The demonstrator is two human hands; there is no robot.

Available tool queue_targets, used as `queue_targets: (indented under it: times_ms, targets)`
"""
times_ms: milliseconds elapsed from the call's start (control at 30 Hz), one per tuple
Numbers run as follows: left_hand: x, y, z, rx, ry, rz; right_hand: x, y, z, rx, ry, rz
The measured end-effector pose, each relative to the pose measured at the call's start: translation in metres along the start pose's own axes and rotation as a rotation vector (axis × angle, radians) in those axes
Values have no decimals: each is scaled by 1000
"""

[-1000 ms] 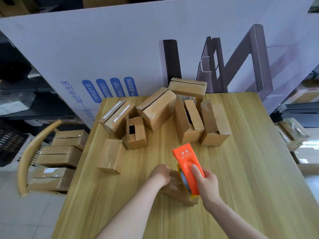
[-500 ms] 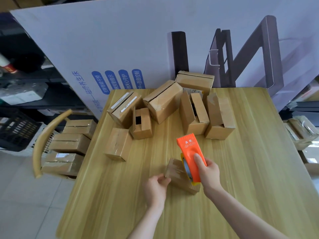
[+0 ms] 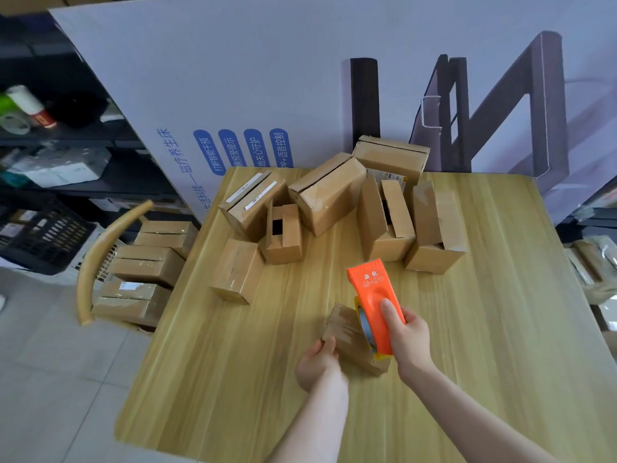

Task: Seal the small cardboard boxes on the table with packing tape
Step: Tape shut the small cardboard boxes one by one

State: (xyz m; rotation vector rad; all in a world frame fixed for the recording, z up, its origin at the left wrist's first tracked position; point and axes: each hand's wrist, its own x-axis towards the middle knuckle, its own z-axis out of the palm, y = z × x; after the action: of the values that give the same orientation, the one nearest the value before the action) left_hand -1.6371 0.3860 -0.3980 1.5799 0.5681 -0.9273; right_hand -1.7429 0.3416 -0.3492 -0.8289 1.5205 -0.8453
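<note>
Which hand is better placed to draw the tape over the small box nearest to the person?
The right hand: it grips the orange plastic tape dispenser, which sits against the small brown cardboard box. The left hand holds that box's near end and probably should keep steadying it.

On the bench (image 3: 484, 329), the small box (image 3: 349, 340) lies between the left fingers (image 3: 330, 345) and the right fingers (image 3: 389, 312), with the tape dispenser (image 3: 370, 292) atop its right end. Beyond the fingers sits a box cluster (image 3: 329, 198); a lone box (image 3: 237, 270) lies beyond-left.
</note>
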Motion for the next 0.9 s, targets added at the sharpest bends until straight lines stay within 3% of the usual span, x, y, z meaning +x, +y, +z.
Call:
queue_targets:
  times_ms: [167,467,633,733,800,900]
  targets:
    - [-1,-1,-4,-5,-5,-15,3,-6,-4,13,-9,24]
    - [3,-5,-9,202,8,28,12,-24,-47,165,201,29]
    - [0,-16,-6,405,-164,-39,5,-20,-66,157,223,33]
    - [-15,-21,-6,639,-355,-40,2,-15,-79,154,241,35]
    - [-22,-21,-2,776,-503,186,0,-14,-88,143,259,38]
    - [-18,-9,16,1056,-629,816,-4,-13,-100,115,264,40]
